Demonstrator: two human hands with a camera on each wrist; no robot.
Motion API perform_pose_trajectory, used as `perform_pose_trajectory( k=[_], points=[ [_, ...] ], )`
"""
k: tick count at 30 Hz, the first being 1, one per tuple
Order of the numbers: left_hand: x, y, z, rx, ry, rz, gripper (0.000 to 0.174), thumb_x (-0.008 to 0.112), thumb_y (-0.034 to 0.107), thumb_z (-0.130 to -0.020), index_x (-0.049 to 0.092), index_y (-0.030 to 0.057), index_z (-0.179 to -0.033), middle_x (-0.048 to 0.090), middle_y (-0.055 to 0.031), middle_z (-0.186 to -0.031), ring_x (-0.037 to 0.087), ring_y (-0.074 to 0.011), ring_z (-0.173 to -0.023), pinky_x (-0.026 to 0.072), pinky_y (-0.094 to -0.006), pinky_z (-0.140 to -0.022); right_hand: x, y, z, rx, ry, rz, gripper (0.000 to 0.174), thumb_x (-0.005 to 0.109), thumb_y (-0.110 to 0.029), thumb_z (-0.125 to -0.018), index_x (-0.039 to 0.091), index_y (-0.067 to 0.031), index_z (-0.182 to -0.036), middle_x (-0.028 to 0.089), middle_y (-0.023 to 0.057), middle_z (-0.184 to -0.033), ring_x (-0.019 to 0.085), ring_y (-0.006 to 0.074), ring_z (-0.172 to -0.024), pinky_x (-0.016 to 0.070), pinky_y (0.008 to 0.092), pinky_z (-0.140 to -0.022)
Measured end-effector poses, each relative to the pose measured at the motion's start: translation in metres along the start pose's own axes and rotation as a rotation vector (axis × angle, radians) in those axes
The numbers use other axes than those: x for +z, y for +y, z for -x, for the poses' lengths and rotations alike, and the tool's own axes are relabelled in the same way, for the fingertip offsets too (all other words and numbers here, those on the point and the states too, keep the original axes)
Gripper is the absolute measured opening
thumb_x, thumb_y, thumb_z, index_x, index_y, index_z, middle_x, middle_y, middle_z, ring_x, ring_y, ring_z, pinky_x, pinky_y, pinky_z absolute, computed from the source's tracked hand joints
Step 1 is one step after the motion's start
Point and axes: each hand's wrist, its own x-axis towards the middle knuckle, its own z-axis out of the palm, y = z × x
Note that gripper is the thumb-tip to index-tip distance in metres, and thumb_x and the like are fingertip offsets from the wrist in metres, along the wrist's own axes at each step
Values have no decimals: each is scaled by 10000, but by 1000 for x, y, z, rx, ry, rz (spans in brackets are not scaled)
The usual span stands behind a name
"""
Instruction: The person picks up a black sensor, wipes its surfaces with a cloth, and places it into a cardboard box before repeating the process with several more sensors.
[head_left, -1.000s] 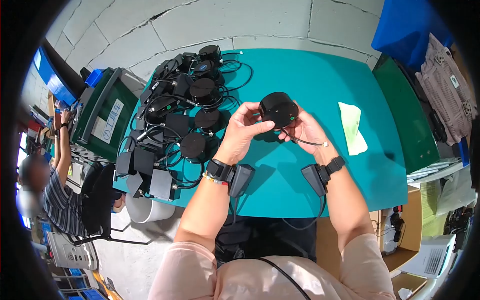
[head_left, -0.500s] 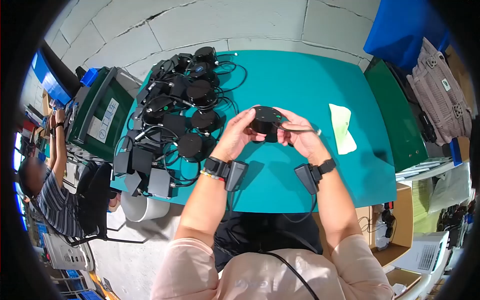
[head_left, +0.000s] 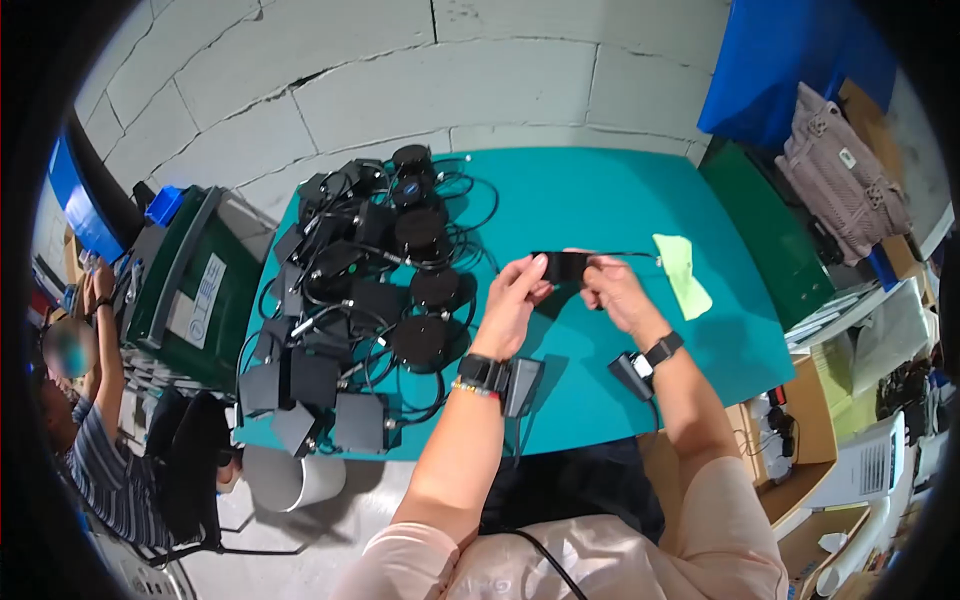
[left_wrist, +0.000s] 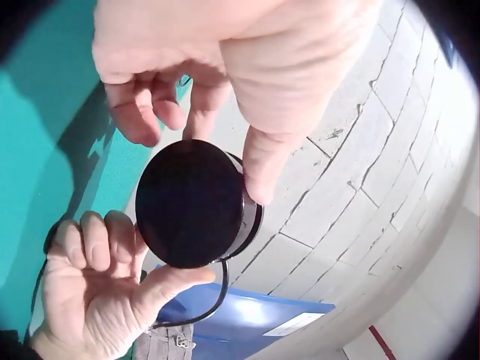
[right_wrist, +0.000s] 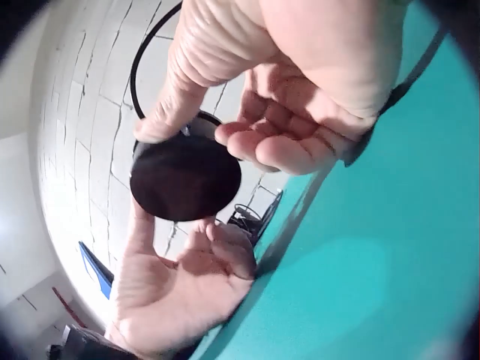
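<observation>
Both hands hold a black round device (head_left: 567,266), a short disc-shaped cylinder, above the teal table. My left hand (head_left: 512,305) pinches one side of it; in the left wrist view its thumb presses the side wall and a finger meets the rim. On the opposite side, my right hand (head_left: 620,295) has thumb and fingertips at the edge, as the right wrist view shows. The flat glossy face (left_wrist: 189,204) points toward the wrist cameras. A thin black cable (right_wrist: 137,75) runs out of the device, ending in a small white connector (head_left: 659,260).
Many similar black round devices (head_left: 420,340), boxy black units (head_left: 362,422) and tangled cables crowd the table's left side. A pale green paper (head_left: 682,277) lies at the right. Beyond stand a block wall (head_left: 520,80), green cases (head_left: 185,290) and a white bin (head_left: 295,478). Another person sits at far left.
The device has been turned between the hands from showing its marked underside to nearly edge-on. Its cable now points right toward the paper. The head view has shifted.
</observation>
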Motion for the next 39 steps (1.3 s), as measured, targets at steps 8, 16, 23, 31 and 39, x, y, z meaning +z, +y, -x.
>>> perform_pose_trajectory(
  k=[8,16,23,31,39],
  points=[
    [-3,-5,-8,-113,-84,5,461,526,473,-878,553,40,-1032,609,-83,-983,581,-177,-952,488,-337,-840,51,-47,16,-566,198,409,289,594,-27,-842,629,-100,-1120,539,29,-930,508,88,-693,429,206,-601],
    [6,6,2,-424,-10,-50,469,425,540,-901,586,100,-902,552,57,-667,466,1,-500,321,-144,-410,80,-34,36,-693,-153,476,299,474,112,-824,618,4,-1062,618,117,-1064,620,168,-823,501,252,-673],
    [-2,-4,1,-359,-155,-233,478,485,498,-896,554,51,-1052,539,7,-798,490,-46,-668,398,-208,-553,73,-28,36,-1055,14,649,244,584,86,-772,640,-31,-979,663,97,-864,640,200,-673,519,278,-599],
    [-11,-4,1,-322,-222,-292,470,499,488,-893,544,60,-1079,526,32,-741,429,-30,-567,313,-176,-456,75,-25,37,-1116,-1,701,275,615,58,-752,633,-37,-1009,648,99,-833,635,199,-650,512,276,-575],
    [6,14,6,-221,-369,76,535,603,195,-835,373,-7,-1274,522,-158,-1142,575,-324,-999,488,-392,-880,59,-38,26,-548,251,59,203,464,-168,-950,557,9,-985,634,126,-888,612,144,-603,488,255,-507]
  ],
)
